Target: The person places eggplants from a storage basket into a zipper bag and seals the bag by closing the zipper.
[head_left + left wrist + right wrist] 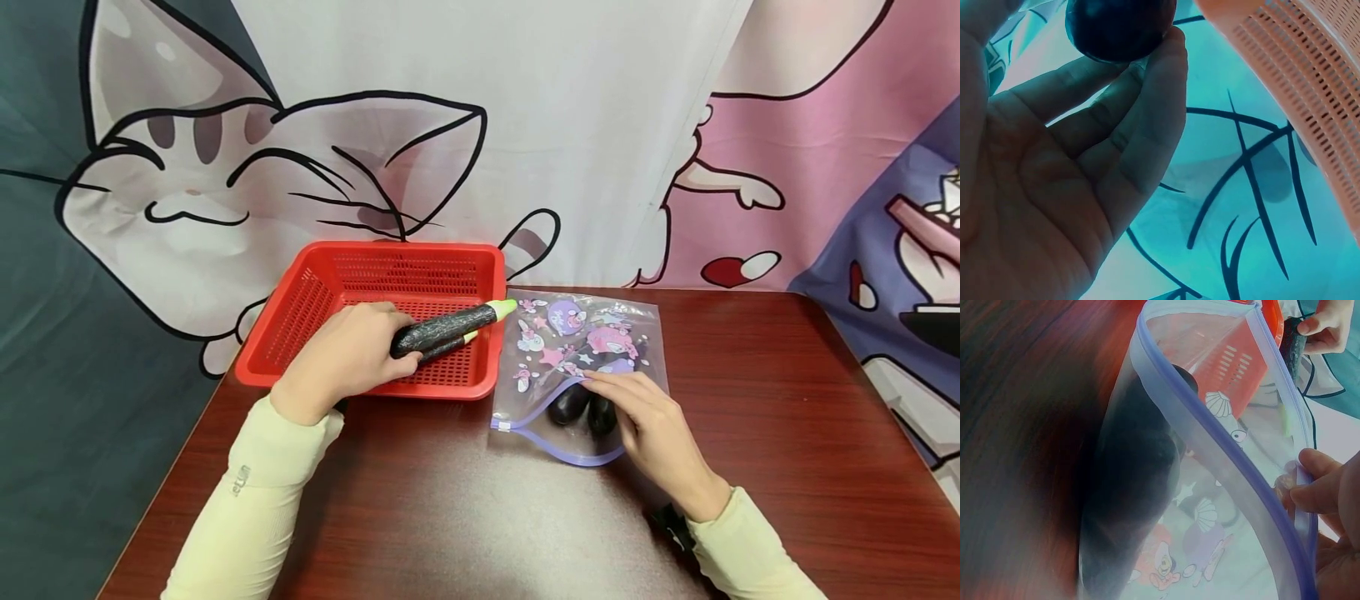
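Observation:
My left hand point(341, 354) grips a dark green cucumber point(450, 327) by one end, over the red basket point(480, 390); its pale green tip points right towards the bag. In the left wrist view the dark rounded end point(1119, 28) sits at my fingertips. A second cucumber point(450, 347) shows beneath it in the basket. My right hand point(663, 425) pinches the purple zip edge of a clear printed zip bag point(517, 400), as the right wrist view shows. The bag's mouth gapes towards me. Smooth black eggplants point(568, 404) lie inside, partly hidden by the print and my right hand.
The basket and the bag lie side by side on a brown wooden table point(420, 517). Behind them hangs a cloth point(585, 150) printed with cartoon animals. A purple slider point(501, 426) sits at the bag's left corner.

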Motion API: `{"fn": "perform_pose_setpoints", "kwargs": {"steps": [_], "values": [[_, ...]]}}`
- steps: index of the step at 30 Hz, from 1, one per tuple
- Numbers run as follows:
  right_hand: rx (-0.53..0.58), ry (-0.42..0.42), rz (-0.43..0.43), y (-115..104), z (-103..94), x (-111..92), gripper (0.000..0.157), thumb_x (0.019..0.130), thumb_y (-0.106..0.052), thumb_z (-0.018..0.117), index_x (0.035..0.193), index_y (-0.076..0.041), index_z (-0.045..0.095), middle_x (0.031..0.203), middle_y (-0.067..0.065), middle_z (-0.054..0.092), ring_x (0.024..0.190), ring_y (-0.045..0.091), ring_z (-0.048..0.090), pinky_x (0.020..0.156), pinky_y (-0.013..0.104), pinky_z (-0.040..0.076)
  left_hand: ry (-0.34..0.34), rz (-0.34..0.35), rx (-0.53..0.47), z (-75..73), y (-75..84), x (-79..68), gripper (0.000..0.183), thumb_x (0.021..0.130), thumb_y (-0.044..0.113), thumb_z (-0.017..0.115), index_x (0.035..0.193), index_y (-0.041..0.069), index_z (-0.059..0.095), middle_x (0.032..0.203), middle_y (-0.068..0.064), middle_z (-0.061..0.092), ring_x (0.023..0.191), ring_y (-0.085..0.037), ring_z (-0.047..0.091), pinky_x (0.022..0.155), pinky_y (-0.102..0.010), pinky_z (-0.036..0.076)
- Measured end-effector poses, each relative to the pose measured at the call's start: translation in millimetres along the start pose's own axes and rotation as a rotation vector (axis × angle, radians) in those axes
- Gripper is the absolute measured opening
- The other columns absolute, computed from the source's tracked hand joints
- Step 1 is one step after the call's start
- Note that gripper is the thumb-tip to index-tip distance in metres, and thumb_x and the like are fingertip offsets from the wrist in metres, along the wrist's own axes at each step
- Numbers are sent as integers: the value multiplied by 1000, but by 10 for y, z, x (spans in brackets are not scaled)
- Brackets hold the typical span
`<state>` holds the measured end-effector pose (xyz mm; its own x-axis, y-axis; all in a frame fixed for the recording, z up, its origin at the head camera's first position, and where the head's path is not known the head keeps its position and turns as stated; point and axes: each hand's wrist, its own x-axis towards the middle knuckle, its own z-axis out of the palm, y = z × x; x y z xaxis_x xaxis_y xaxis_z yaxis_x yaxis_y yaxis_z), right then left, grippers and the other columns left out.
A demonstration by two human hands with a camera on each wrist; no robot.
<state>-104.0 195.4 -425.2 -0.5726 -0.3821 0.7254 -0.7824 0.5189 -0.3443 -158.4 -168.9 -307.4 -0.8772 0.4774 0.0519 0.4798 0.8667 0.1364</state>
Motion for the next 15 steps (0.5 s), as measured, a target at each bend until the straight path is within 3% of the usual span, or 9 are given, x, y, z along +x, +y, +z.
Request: {"fn": "perform_pose_setpoints", "kwargs": {"steps": [15], "values": [[-7, -12, 6, -12, -16, 11, 51, 80, 23, 56, 120, -4, 72, 122, 8, 70, 101, 24, 64, 99, 15, 39, 88, 101, -28, 102, 260, -341, 33, 81, 32, 76, 101, 6, 73, 81, 2, 59, 65, -12, 52, 59, -30, 46]]}}
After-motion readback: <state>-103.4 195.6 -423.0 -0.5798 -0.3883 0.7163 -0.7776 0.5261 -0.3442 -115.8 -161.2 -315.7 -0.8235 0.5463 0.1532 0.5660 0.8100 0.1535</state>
